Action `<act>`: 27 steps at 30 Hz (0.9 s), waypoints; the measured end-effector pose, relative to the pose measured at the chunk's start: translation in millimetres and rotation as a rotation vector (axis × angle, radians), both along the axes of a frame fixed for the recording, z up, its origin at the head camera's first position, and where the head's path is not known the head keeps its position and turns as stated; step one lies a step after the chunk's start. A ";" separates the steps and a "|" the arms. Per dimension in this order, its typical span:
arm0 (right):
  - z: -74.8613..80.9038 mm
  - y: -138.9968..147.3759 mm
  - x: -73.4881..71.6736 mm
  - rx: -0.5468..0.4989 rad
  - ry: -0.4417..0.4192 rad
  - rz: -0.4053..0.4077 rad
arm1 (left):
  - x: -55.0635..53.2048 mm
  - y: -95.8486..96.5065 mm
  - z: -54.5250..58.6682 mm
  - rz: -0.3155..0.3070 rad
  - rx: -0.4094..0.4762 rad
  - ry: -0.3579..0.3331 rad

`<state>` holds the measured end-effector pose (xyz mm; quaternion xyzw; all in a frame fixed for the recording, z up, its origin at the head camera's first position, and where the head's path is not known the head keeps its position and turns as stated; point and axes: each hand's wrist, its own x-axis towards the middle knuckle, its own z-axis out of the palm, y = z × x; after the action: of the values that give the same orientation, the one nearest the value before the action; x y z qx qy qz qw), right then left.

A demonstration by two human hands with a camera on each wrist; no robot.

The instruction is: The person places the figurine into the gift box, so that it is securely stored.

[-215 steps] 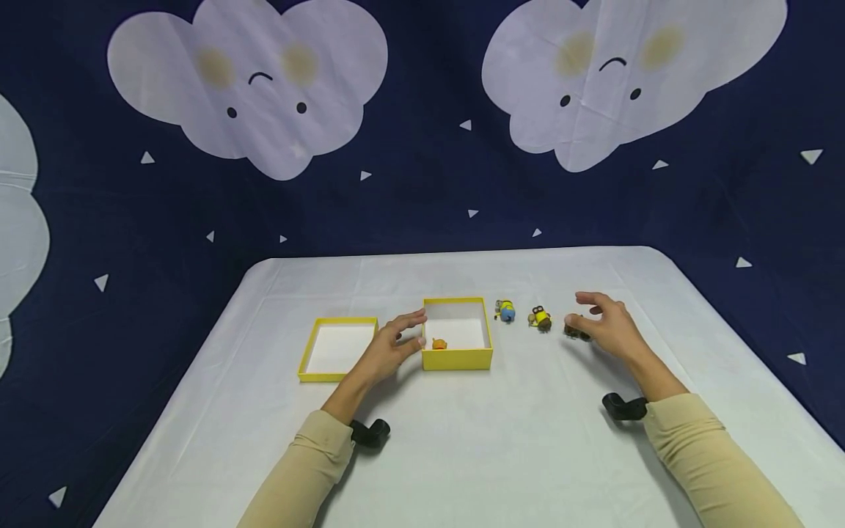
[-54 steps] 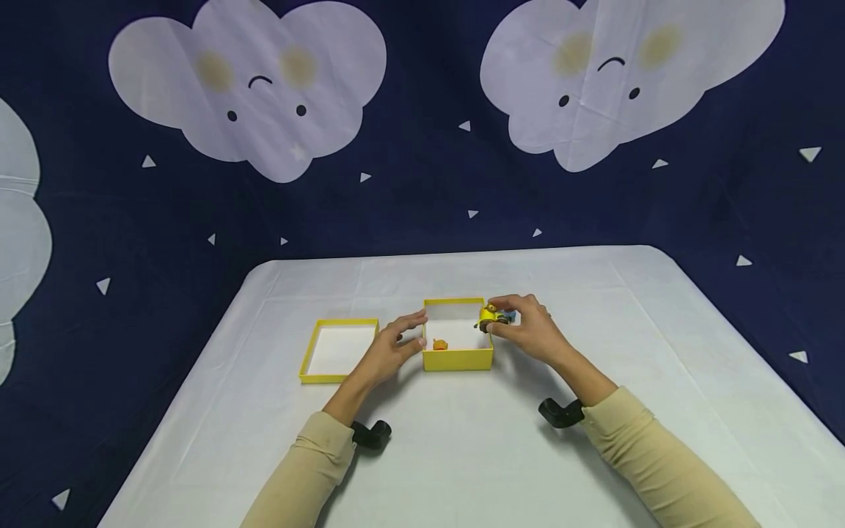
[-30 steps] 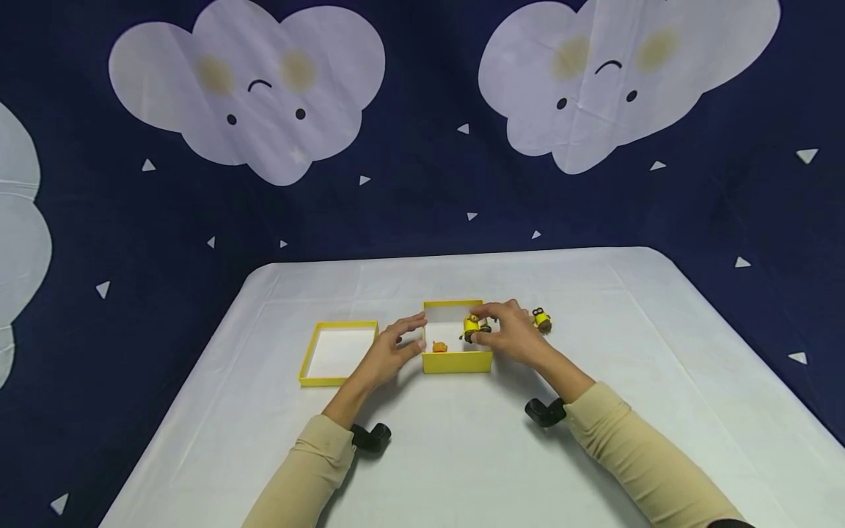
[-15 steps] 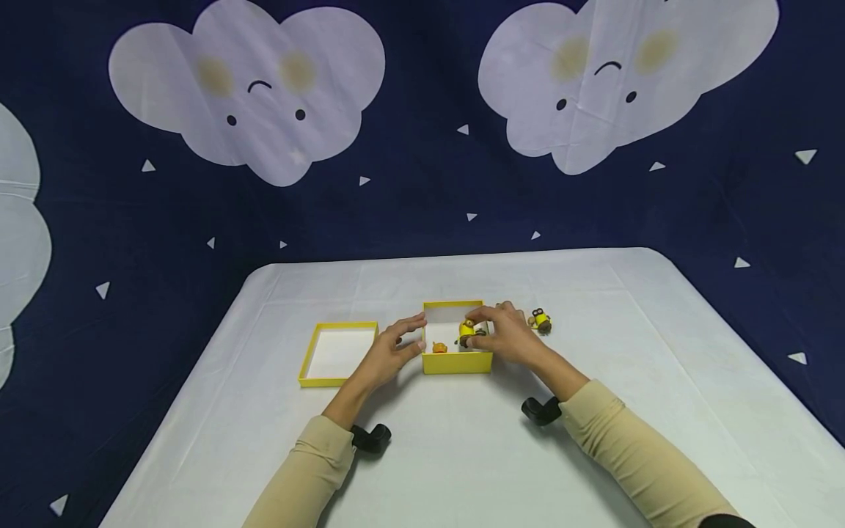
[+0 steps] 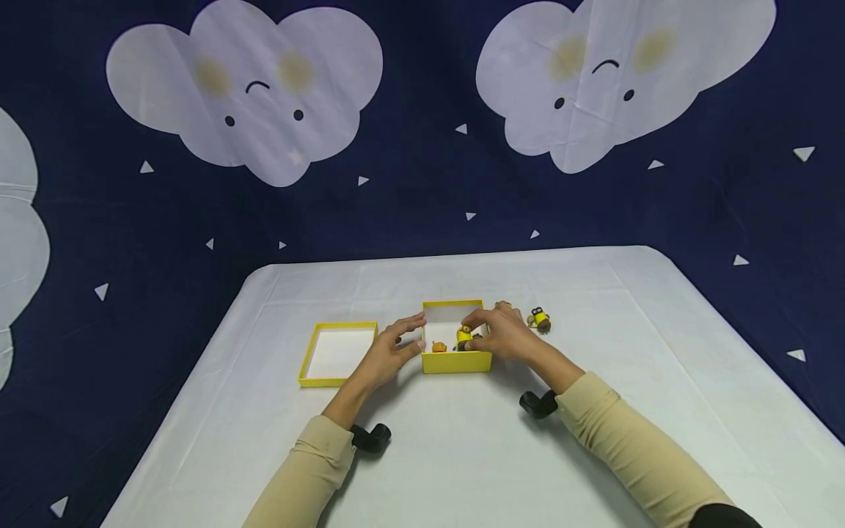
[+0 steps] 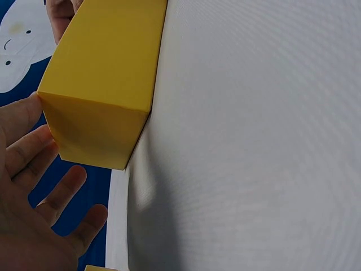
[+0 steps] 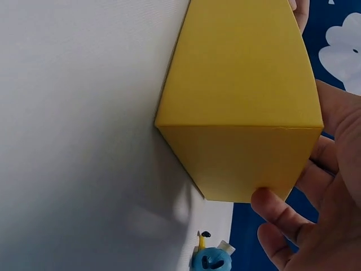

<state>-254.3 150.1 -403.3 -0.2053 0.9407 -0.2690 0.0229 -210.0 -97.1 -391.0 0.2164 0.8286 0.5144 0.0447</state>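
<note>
Inside the open yellow box (image 5: 457, 364), my right hand (image 5: 508, 336) pinches a yellow minion figurine (image 5: 464, 336) with a dark base between thumb and fingertips. The box wall hides that figurine in the right wrist view, where the other fingers lie along the outside of the box. My left hand (image 5: 389, 350) touches the box's left rim with its fingertips, fingers extended and spread. A small orange toy (image 5: 439, 347) sits in the box's near left corner. A blue figurine (image 7: 211, 258) lies beside the box's right side, mostly hidden by my right hand in the head view.
Left of the box lies its shallow yellow-rimmed lid (image 5: 338, 381), partly behind my left hand. Another yellow minion figurine (image 5: 540, 320) is on the white-covered table (image 5: 449, 447) to the right. A dark blue cloud-patterned cloth (image 5: 422, 213) hangs behind the table.
My right hand has picked the rightmost figurine off the table, carried it left over the box and lowered it inside toward the near side. My left hand has stayed at the box.
</note>
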 end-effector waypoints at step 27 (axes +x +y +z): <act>11.9 -5.9 -10.6 0.214 -0.050 0.123 | -22.3 -3.7 -36.5 0.036 -0.011 0.019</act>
<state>-264.9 144.2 -391.5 -0.2522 0.9488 -0.1701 0.0847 -232.3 -100.8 -427.6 0.2062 0.8354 0.5086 0.0289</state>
